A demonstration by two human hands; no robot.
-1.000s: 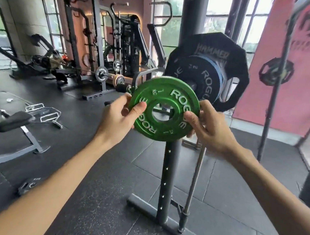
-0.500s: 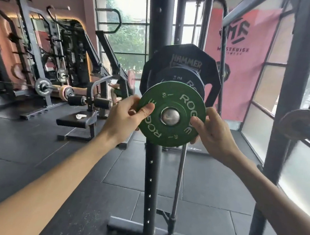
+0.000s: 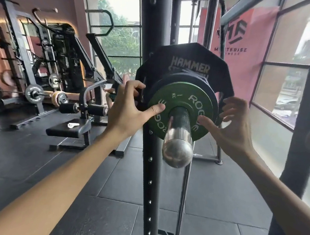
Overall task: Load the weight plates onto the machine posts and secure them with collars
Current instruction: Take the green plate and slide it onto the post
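A small green Rogue weight plate (image 3: 195,100) sits on the chrome post (image 3: 177,149), pushed back against a black Rogue plate (image 3: 172,79) and a large black Hammer plate (image 3: 190,64) behind it. My left hand (image 3: 126,111) holds the green plate at its left rim, thumb on its face and fingers curled behind. On the right rim my right hand (image 3: 232,127) grips it, thumb pressed on the face beside the post and fingers spread round the edge. The post's rounded end sticks out toward me. No collar is in view.
A black perforated upright (image 3: 148,182) stands just under the post, with a thin chrome rod (image 3: 182,204) beside it. A padded bench (image 3: 65,130) and racks (image 3: 25,49) fill the left. Windows and a dark column (image 3: 297,148) line the right.
The green plate went from being held in front of the post, onto its tip, then slid along it to the black plates. My view moved closer.
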